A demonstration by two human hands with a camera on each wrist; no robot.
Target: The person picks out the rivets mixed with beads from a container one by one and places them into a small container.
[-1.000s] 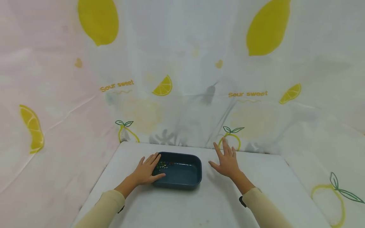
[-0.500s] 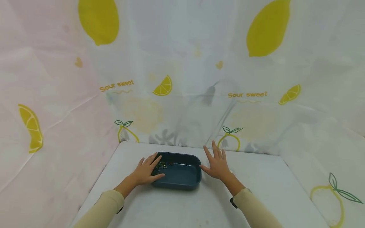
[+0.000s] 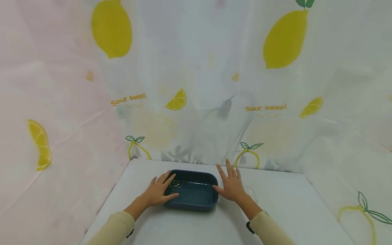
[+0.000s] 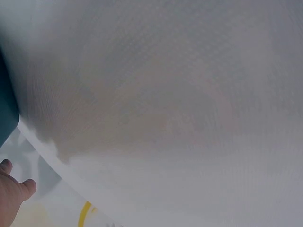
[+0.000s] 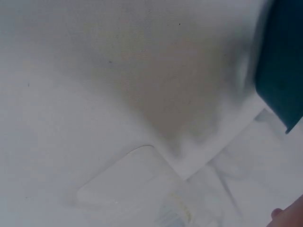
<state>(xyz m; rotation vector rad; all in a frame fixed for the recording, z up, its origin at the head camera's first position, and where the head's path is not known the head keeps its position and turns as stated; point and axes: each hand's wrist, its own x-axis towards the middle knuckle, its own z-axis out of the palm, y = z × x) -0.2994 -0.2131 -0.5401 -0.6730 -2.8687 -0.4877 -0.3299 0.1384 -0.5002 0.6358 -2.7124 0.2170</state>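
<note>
Together, a person's left hand point(image 3: 157, 191) and right hand point(image 3: 232, 187) flank a dark blue dish point(image 3: 196, 206) toward the back of a white table point(image 3: 275, 211), in front of a lemon-print backdrop point(image 3: 196, 136); small shiny pieces point(image 3: 175, 184) lie bunched inside at its left end. The left hand's fingers are spread across the left rim, thumb reaching over the interior; the right hand is spread too, its thumb overlapping the right rim, though whether it touches or hovers cannot be told; neither hand pinches anything. Beside the right wrist, a clear plastic container point(image 5: 128, 184) rests on the table, its contents, if any, too faint to read. The step in hand appears to be steadying the dish from both ends; done well, it would call for contact matched at the two short sides, thumbs on the rim and fingers flat against the outer walls; light, equal pressure should suit so smooth-looking a dish, since an uneven push could skew or tip it and slide the loose pieces about; the right forearm would do best to stay clear of the container.
</note>
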